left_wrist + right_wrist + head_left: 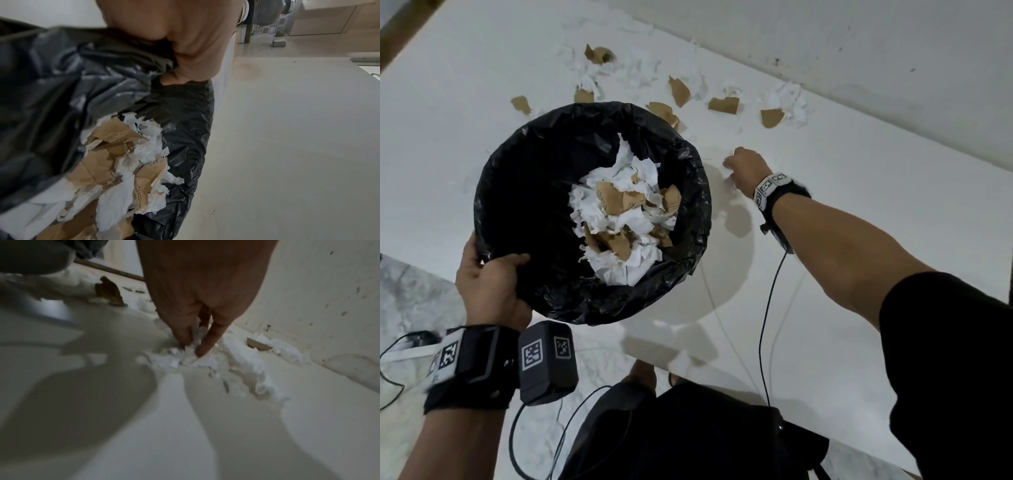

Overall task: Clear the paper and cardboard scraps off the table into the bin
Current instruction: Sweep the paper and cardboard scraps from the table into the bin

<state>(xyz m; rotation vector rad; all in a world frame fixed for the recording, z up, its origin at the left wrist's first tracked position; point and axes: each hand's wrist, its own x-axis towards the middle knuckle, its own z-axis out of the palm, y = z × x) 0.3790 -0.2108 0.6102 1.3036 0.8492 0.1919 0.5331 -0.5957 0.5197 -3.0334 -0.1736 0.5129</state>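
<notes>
My left hand grips the near rim of a round bin lined with a black bag and holds it tilted over the white table. In the left wrist view the left hand clutches the black bag. Torn white paper and brown cardboard fill the bin. My right hand reaches just right of the bin and pinches white paper scraps against the tabletop, as the right wrist view of the right hand shows. More cardboard scraps and paper shreds lie beyond, along the wall.
A white wall borders the table's far side. Marble floor shows at lower left. Thin cables hang from the right wrist over the table's near part. Loose shreds lie left of the bin.
</notes>
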